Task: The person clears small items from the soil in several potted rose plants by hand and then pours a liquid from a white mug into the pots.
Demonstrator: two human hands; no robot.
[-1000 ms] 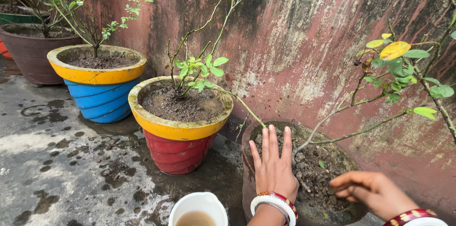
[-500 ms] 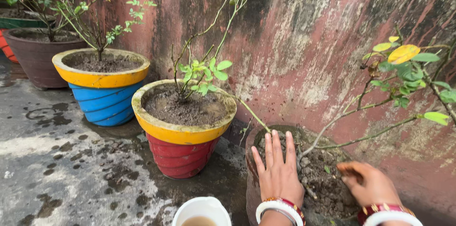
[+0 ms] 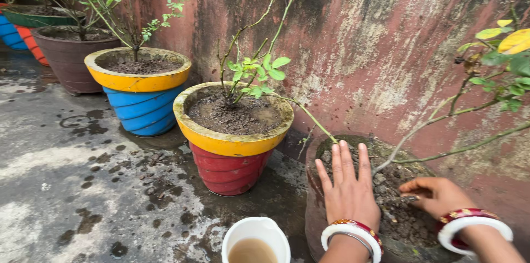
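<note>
No packages, labels, signs or screens.

Left hand [image 3: 349,194] flat, fingers spread; right hand [image 3: 436,195] seemingly pinched.

The dark, weathered pot [image 3: 314,196] stands at five o'clock against the wall, filled with lumpy dark soil [image 3: 395,199]. A bare stem [image 3: 419,130] leans out towards two o'clock.

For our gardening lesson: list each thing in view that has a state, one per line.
Left hand: open, flat on soil.
Right hand: fingers curled, digging in soil.
Dark pot: upright, soil loose.
Red pot: upright, soil damp.
Blue pot: upright, planted.
White cup: holds brown liquid.
Floor: wet patches.
</note>
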